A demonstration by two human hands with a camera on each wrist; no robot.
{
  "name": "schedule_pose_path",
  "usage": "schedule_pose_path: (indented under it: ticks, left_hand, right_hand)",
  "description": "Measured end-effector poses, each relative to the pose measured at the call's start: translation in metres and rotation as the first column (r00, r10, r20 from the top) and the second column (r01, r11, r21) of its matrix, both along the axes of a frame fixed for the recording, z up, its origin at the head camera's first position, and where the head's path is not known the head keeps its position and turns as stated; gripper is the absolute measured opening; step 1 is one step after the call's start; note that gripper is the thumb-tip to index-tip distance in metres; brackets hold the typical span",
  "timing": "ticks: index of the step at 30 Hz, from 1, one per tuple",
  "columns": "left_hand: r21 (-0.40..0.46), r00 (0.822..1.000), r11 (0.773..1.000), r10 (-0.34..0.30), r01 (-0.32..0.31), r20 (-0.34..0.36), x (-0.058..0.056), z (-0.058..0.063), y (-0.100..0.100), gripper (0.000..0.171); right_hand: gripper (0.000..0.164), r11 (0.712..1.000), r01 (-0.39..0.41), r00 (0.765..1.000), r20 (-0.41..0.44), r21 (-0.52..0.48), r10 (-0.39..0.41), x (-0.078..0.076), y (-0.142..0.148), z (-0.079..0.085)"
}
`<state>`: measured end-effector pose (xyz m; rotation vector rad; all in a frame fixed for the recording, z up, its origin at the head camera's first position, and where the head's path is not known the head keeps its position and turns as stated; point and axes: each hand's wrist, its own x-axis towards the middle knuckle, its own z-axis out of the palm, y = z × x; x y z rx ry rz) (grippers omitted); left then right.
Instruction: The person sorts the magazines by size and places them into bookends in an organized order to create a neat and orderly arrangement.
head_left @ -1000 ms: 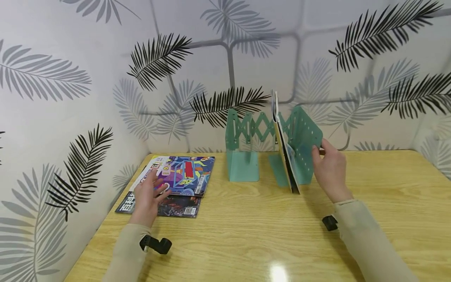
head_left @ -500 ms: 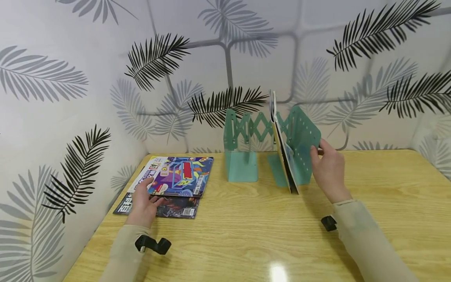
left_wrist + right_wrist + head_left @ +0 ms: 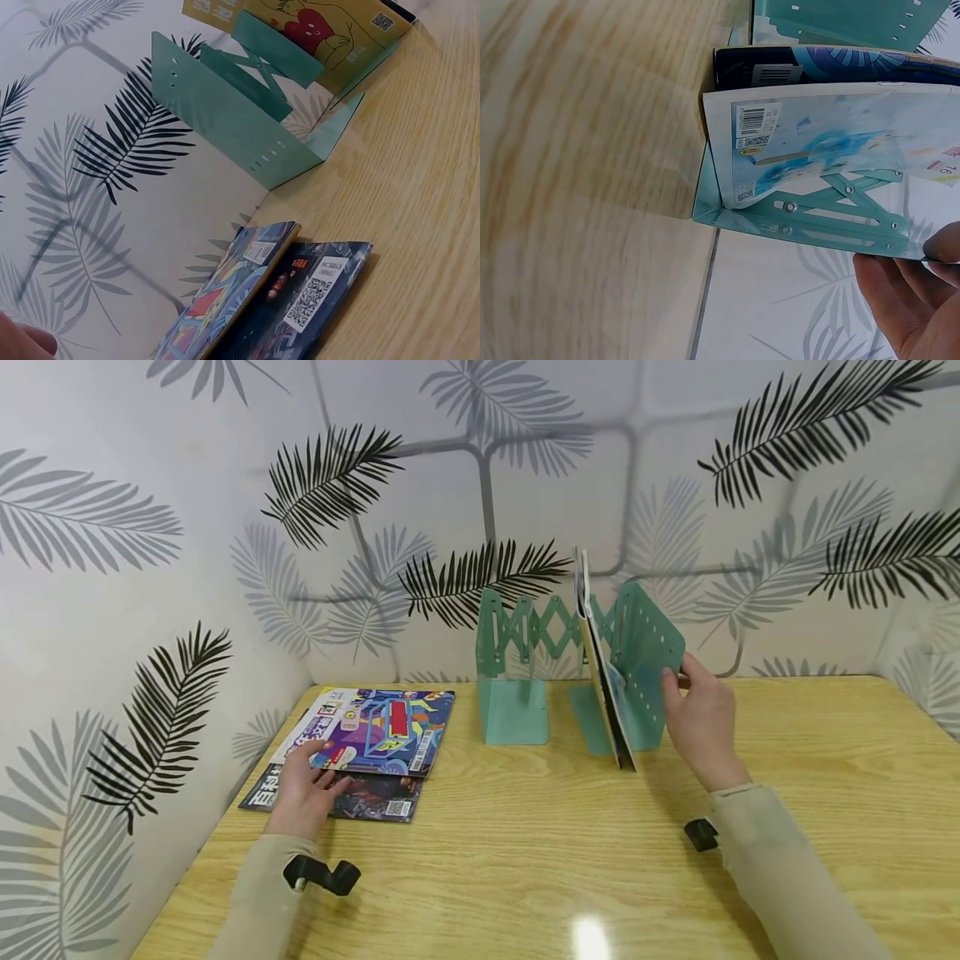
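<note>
My left hand [image 3: 302, 789] is at the left edge of two stacked magazines, its fingers loosely bent. The upper magazine [image 3: 390, 735] has a purple and blue cover; the dark one [image 3: 375, 799] below sticks out toward me. Whether the fingertips touch the covers is unclear. With thumb and fingers, my right hand [image 3: 702, 718] pinches the right end plate of a green expandable bookshelf [image 3: 654, 643]. Upright magazines [image 3: 603, 685] lean inside it near that plate. The right wrist view shows a pale blue cover [image 3: 810, 142] in front of a darker magazine [image 3: 840, 67].
The bookshelf's left plate [image 3: 232, 112] stands to the right of the stack, with a gap to the upright magazines. Wood-grain table [image 3: 480, 860] extends in front of everything. A leaf-patterned wall [image 3: 540, 485] is close behind the shelf, another close on the left.
My left hand has lowered and drawn slightly back and left at the stack, its spread fingers coming closer together. The right hand keeps its hold on the bookshelf plate.
</note>
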<state>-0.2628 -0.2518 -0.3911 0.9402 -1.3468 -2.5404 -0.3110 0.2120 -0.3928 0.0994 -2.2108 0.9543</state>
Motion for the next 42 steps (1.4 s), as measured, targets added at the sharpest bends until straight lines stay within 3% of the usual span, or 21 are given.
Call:
schedule_pose_path:
  ticks: [15,21,26,34,42]
  left_hand:
    - [0.13,0.998,0.991,0.005,0.004,-0.064,-0.004,-0.004,-0.009,0.081]
    - [0.12,0.997,0.993,-0.003,0.012,-0.076,-0.008,-0.008,-0.009,0.077]
    - [0.107,0.996,0.993,-0.047,0.055,-0.08,-0.012,-0.011,-0.011,0.078]
    - [0.11,0.98,0.983,-0.133,0.149,-0.148,-0.021,-0.012,-0.011,0.071]
    - [0.121,0.975,0.98,-0.137,0.159,-0.173,-0.031,-0.015,-0.01,0.068]
  right_hand:
    - [0.019,1.0,0.006,1.0,-0.03,0.004,-0.006,-0.001,0.001,-0.003]
    - [0.019,1.0,0.006,1.0,-0.026,0.005,-0.006,-0.001,0.001,-0.003]
    - [0.019,1.0,0.001,1.0,-0.027,0.005,-0.001,-0.001,0.001,-0.003]
    - [0.019,1.0,0.003,1.0,-0.025,0.005,-0.003,0.0,0.003,-0.003]
    - [0.019,1.0,-0.005,1.0,-0.011,0.005,0.005,-0.001,0.001,-0.003]
